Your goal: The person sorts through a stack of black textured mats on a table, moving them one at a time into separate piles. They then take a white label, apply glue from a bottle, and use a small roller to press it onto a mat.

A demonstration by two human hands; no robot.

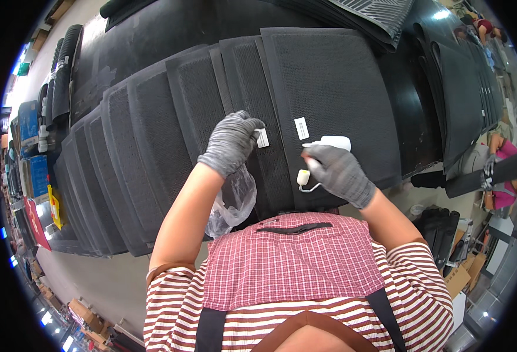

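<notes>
My left hand [233,144], in a grey knit glove, has its fingers pinched at the upper end of a small white label [262,138] over the stacked mats. My right hand [342,173], also gloved and slightly blurred, curls over the wire handle of a small paint roller [303,177] with a whitish head. Just beyond its knuckles lies a white bottle [337,142] with a narrow tip; whether the fingers touch it is unclear. A second white label [301,128] lies flat on the topmost black mat [340,76]. Below my left wrist hangs a clear plastic bag [235,196].
Overlapping black mats [147,126] fan leftward across the dark table [135,50]. A ridged mat [382,17] lies at the far side. More mats [458,100] hang at the right. A co-worker in pink [508,170] holds a dark mat there. Rolled mats [65,64] stand at far left.
</notes>
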